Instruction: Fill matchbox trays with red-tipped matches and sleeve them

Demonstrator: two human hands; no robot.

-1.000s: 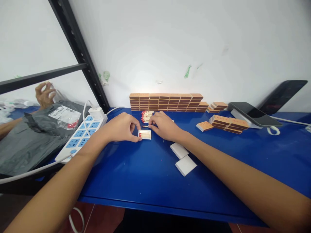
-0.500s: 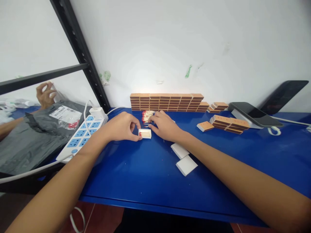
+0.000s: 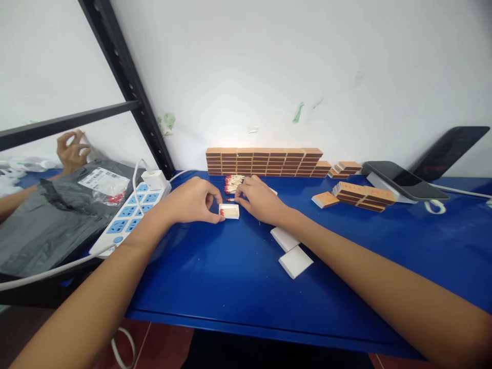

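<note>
A small white matchbox tray (image 3: 235, 216) lies on the blue table with red-headed matches in it. My left hand (image 3: 196, 201) grips its left end between thumb and fingers. Just behind the tray's right side, my right hand (image 3: 258, 199) pinches a match (image 3: 231, 199) by its right end, the red head pointing left. Beyond that hand lies a loose pile of matches (image 3: 232, 184), partly hidden by my fingers. Two white trays (image 3: 295, 262), apparently turned bottom up, lie near my right wrist.
Stacked matchboxes (image 3: 265, 162) line the wall. More matchboxes (image 3: 363, 196) and a phone on a stand (image 3: 400, 180) are at the right. A power strip (image 3: 130, 215) and a grey plastic bag (image 3: 54, 220) lie left. Another person's hand (image 3: 73, 151) shows behind the rack post (image 3: 132, 87).
My right hand has shifted very slightly, and the match in its fingers sits a little nearer the tray. My left hand and the tray have stayed put.
</note>
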